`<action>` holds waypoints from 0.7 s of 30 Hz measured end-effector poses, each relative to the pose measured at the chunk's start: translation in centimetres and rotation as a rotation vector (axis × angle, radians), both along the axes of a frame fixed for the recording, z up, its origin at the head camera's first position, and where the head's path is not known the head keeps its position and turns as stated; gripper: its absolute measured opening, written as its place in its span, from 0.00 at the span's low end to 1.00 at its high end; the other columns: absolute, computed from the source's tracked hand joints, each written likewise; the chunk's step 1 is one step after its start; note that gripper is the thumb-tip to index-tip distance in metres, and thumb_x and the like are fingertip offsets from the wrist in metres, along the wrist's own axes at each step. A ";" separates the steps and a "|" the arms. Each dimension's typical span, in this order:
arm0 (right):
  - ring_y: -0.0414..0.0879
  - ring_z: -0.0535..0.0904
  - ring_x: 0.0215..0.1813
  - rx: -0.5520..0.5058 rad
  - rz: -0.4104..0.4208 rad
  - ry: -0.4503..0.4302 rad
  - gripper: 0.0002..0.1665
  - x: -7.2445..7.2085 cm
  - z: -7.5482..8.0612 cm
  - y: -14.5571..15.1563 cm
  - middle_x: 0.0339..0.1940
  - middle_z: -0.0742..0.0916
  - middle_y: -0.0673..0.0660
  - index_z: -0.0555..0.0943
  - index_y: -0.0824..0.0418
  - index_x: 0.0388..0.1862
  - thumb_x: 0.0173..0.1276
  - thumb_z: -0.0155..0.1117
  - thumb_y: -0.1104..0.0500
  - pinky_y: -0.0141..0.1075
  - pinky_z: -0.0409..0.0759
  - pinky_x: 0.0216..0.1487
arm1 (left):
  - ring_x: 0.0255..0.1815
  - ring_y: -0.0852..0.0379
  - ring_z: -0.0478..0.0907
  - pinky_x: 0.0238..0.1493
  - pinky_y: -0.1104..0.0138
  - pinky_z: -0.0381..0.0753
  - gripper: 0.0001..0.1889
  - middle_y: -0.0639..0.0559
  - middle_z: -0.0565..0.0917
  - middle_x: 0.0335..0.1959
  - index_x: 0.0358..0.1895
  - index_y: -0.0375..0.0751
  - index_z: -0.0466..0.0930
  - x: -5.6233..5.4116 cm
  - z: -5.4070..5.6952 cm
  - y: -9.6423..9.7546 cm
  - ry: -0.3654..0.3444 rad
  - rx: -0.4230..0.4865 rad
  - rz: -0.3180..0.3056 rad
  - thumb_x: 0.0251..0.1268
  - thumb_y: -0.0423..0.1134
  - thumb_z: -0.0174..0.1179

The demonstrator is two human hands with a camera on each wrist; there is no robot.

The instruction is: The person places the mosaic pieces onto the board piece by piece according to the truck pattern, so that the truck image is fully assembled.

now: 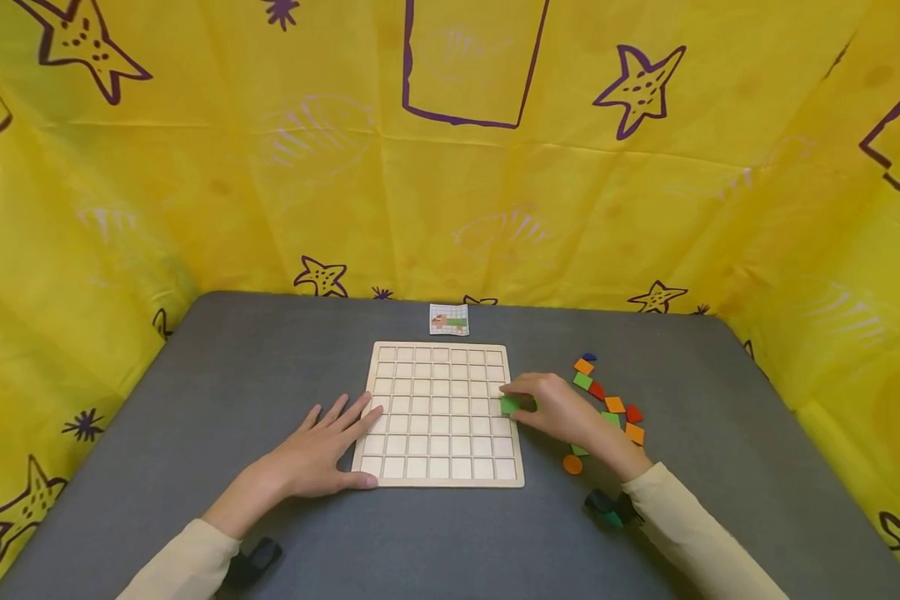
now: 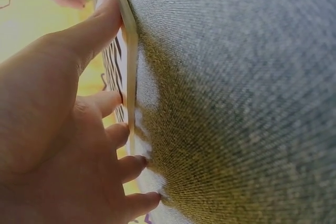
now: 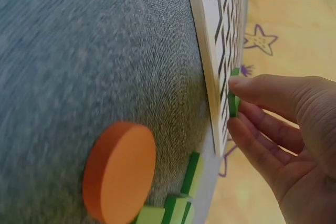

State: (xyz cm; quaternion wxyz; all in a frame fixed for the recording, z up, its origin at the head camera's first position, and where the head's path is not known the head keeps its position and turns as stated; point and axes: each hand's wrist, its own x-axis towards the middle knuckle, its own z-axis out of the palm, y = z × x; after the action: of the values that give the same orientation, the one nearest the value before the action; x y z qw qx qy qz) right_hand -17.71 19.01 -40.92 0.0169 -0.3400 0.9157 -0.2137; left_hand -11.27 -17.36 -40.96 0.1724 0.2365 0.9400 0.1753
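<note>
A pale wooden grid board (image 1: 450, 482) with rows of square recesses lies flat on the grey table. At its left edge rests my left hand (image 1: 311, 458), fingers spread and straight, with the thumb at the near left corner; the left wrist view shows the thumb on the board's rim (image 2: 131, 66). My right hand (image 1: 558, 408) pinches a green square tile (image 1: 508, 406) between thumb and fingers over the right edge of the grid. In the right wrist view this green tile (image 3: 234, 98) stands close to the board's surface, partly covered by the thumb.
Right of the board lie several loose pieces: an orange disc (image 1: 572, 465), an orange square (image 1: 614, 405), a red piece (image 1: 634, 413), a green square (image 1: 582, 381), a blue piece (image 1: 588, 357). Behind the board is a small picture card (image 1: 448, 320). A yellow curtain (image 1: 420, 208) surrounds the table.
</note>
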 end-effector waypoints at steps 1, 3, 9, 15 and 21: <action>0.44 0.82 0.40 -0.001 0.001 -0.006 0.21 -0.1 -0.1 -0.1 0.45 0.88 0.55 0.85 0.65 0.52 0.59 0.75 0.62 0.36 0.82 0.43 | 0.77 0.31 0.41 0.69 0.33 0.39 0.51 0.43 0.47 0.80 0.79 0.46 0.51 0.0 0.0 0.0 0.001 0.002 -0.003 0.57 0.66 0.62; 0.44 0.82 0.40 -0.006 0.005 -0.018 0.21 -0.2 -0.1 -0.4 0.45 0.88 0.56 0.85 0.66 0.52 0.59 0.75 0.63 0.36 0.82 0.43 | 0.77 0.31 0.41 0.69 0.33 0.39 0.51 0.43 0.46 0.80 0.79 0.46 0.51 0.0 0.1 0.0 0.002 0.000 -0.004 0.57 0.66 0.62; 0.45 0.82 0.39 -0.019 0.027 -0.040 0.21 -0.4 -0.3 -0.8 0.45 0.88 0.57 0.84 0.67 0.52 0.58 0.74 0.64 0.36 0.82 0.41 | 0.77 0.31 0.42 0.69 0.33 0.40 0.51 0.42 0.47 0.80 0.79 0.46 0.51 0.0 0.1 0.0 0.004 -0.004 -0.006 0.57 0.65 0.62; 0.45 0.81 0.39 -0.030 0.047 -0.050 0.21 -0.5 -0.6 -0.9 0.45 0.88 0.57 0.84 0.66 0.52 0.59 0.74 0.65 0.36 0.81 0.41 | 0.77 0.30 0.43 0.68 0.33 0.41 0.50 0.41 0.48 0.80 0.78 0.45 0.52 0.0 0.1 0.0 0.012 -0.001 -0.010 0.57 0.64 0.63; 0.45 0.81 0.39 -0.047 0.045 -0.069 0.21 -0.6 -0.7 -1.0 0.46 0.88 0.57 0.84 0.65 0.53 0.58 0.74 0.65 0.36 0.81 0.41 | 0.76 0.29 0.44 0.68 0.32 0.43 0.50 0.39 0.49 0.79 0.78 0.43 0.53 0.1 0.2 0.0 0.031 0.015 -0.024 0.58 0.63 0.64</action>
State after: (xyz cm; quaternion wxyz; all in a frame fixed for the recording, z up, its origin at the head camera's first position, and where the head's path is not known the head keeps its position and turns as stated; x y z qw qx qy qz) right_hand -18.29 18.04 -41.66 0.0451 -0.3531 0.9015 -0.2461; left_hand -11.18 -17.36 -40.74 0.1584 0.2516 0.9383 0.1764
